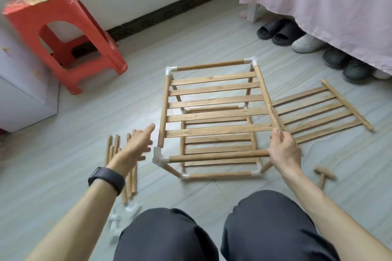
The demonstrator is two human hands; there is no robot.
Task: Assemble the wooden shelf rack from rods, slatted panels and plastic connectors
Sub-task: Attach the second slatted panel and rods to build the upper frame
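Working nearest first. Loose connectors point(122, 219), white plastic, lie on the floor point(63, 176) by the left knee. Loose rods point(131, 184) lie bundled just beyond, partly under the left forearm. Left hand point(137, 144) hangs above them, fingers straight and spread, holding nothing, with its tips near the corner connector point(158, 156) at the near-left of the rack point(212, 174). Right hand point(285, 151) pinches the right rail of the upper panel point(214, 113) at its near end, thumb on top. Cannot tell whether a connector sits under that palm. Front rod point(218, 156) spans between the two corners. Mallet point(323, 175) lies on the floor right of that hand. Rack stands mid-floor: lower tier joined, upper panel on top.

Risks, as judged:
- Left rail end looks just above its socket, not seated. A push there, with only one hand steadying, may skew the frame and pop the front rod free.
- Forcing a misaligned rail could crack the plastic.
- A knee shift could scatter the loose parts.
- Spare panel point(322, 112) lies just beside the rack's right side, so a sliding rack could catch it.

Stool point(63, 34) and shoes point(282, 34) are well apart.
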